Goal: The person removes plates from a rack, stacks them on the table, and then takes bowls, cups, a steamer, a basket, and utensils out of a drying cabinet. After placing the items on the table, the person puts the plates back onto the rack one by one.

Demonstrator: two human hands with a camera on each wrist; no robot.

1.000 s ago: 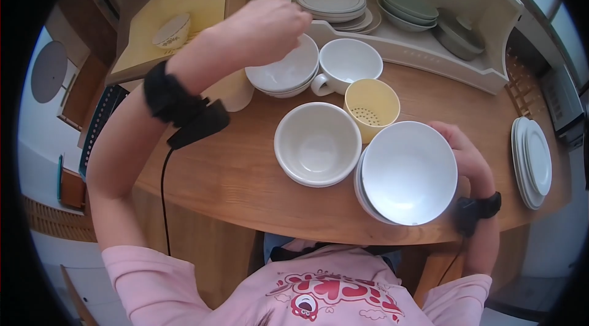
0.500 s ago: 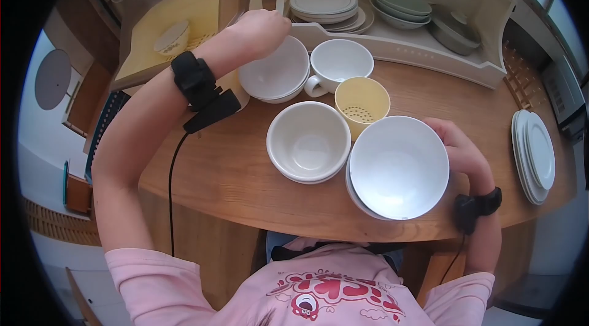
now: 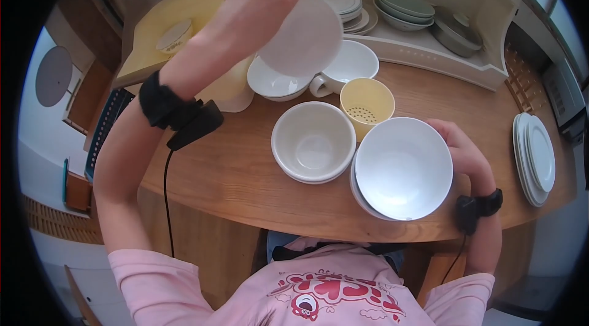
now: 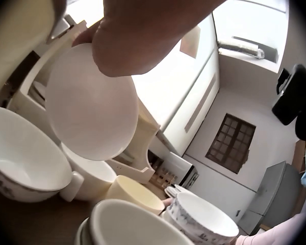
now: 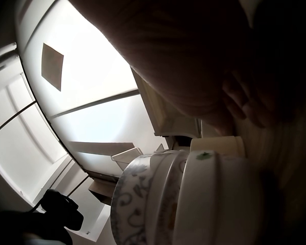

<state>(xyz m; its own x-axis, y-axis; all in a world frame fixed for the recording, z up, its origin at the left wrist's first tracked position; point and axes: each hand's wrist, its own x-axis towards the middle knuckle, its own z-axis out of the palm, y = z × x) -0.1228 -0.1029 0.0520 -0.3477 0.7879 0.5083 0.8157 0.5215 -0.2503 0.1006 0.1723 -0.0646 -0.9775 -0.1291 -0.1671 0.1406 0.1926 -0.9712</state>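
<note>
My left hand [image 3: 261, 16] grips a white bowl [image 3: 307, 34] by its rim and holds it tipped above another white bowl [image 3: 279, 80]. In the left wrist view the lifted bowl [image 4: 92, 102] hangs over a white mug [image 4: 89, 176]. My right hand [image 3: 460, 148] rests low beside a stack of white bowls [image 3: 404, 169]. Most of its fingers are behind the stack in the head view. The right wrist view shows the hand [image 5: 194, 71] in shadow, fingers loosely bent, next to patterned bowls [image 5: 153, 196].
A cream bowl [image 3: 314, 142] and a yellow perforated cup [image 3: 367, 105] stand mid-table. Behind them a cream rack [image 3: 429, 59] holds plates [image 3: 334, 0], green bowls [image 3: 405, 7] and a lidded dish [image 3: 457, 31]. White plates [image 3: 540, 157] lean at right. A yellow-lined cabinet [image 3: 202, 3] holds a small bowl [image 3: 175, 36].
My left hand went down to the stacked bowls at the back left, then rose with the top bowl, which is now tilted. My right hand stayed by its stack.
</note>
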